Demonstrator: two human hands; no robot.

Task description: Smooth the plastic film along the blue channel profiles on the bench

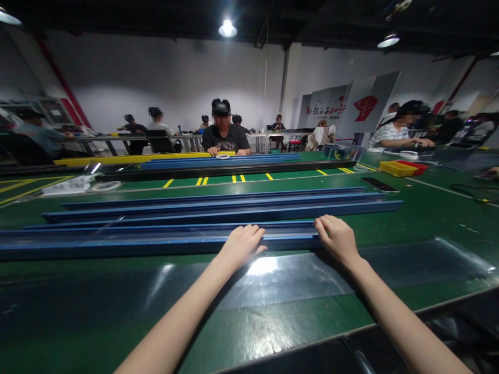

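Note:
A long blue channel strip (156,248) lies across the green table (273,332) in front of me. My left hand (242,246) is closed over its near wall, right of the middle, fingers bent inward and thumb on the near side. At the strip's right end, my right hand (337,240) is closed with curled fingers around the end; its fingertips are partly hidden. Clear film appears to lie inside the channel. Closer to me, a wide clear plastic sheet (288,283) is spread flat beneath my forearms.
More blue channel strips (234,212) lie just beyond. Further back are a black strip (249,169), yellow strips (89,161), a phone (378,185), a yellow tray (396,168) and a tape roll (106,186). Across the table sits a person (225,136); others work around the room.

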